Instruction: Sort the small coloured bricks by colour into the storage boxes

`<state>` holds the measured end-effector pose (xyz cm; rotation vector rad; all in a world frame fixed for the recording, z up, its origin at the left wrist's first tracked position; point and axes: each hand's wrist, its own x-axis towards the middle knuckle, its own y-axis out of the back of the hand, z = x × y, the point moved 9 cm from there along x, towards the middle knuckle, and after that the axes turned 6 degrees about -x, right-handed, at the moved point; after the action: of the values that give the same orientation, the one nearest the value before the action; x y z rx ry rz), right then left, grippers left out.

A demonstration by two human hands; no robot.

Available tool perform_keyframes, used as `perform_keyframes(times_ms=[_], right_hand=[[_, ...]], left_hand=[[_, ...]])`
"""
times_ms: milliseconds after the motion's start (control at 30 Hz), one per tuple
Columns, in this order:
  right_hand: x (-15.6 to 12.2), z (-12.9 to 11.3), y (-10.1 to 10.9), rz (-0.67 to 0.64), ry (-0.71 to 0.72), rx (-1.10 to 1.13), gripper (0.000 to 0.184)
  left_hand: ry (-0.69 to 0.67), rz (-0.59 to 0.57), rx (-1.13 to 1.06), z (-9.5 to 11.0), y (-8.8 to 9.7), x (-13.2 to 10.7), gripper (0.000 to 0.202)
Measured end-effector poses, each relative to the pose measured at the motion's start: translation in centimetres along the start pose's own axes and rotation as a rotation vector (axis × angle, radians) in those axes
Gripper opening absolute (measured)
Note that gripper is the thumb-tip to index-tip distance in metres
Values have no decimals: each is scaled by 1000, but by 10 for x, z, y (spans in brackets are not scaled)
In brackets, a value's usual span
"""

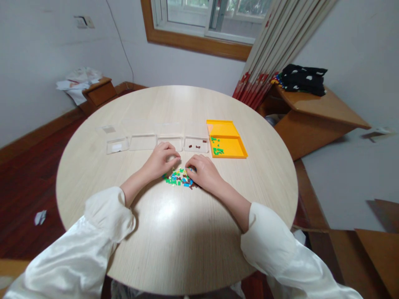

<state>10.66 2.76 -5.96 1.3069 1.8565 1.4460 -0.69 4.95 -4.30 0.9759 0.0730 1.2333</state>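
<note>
A loose pile of small toy building bricks (176, 179), in green, blue, brown, yellow and white, lies on the round table in front of me. My left hand (162, 160) hovers at the pile's upper left, thumb and forefinger pinched together; whatever is between them is too small to make out. At the upper right edge of the pile, my right hand (202, 171) has its fingers curled in and their tips close to the bricks. What these fingertips hold, if anything, is hidden.
Beyond my hands stands a row of clear plastic boxes, one with a few brown bricks (198, 146) inside. An open yellow case (230, 154) at the right holds several green bricks (218, 151). The pale round table (174, 249) has a curved edge.
</note>
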Motion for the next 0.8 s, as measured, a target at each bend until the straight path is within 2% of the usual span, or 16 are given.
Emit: perform_keyframes(times_ms=[133,300,533,800], right_hand=[[-1,2,0,13,-1,37,6],[-2,0,5,60,30,64,5],[-6,-3,23,222,83,144,7],[-9,-4,31,298,112,183,6]], left_hand=[[-21,-83,16,3,-9,-2,10],[-42,-114,1,7,-10,-3,15],[-25,-187,-150,18,-14,-4,25],[-18,-154,-297,22,-14,-4,25]])
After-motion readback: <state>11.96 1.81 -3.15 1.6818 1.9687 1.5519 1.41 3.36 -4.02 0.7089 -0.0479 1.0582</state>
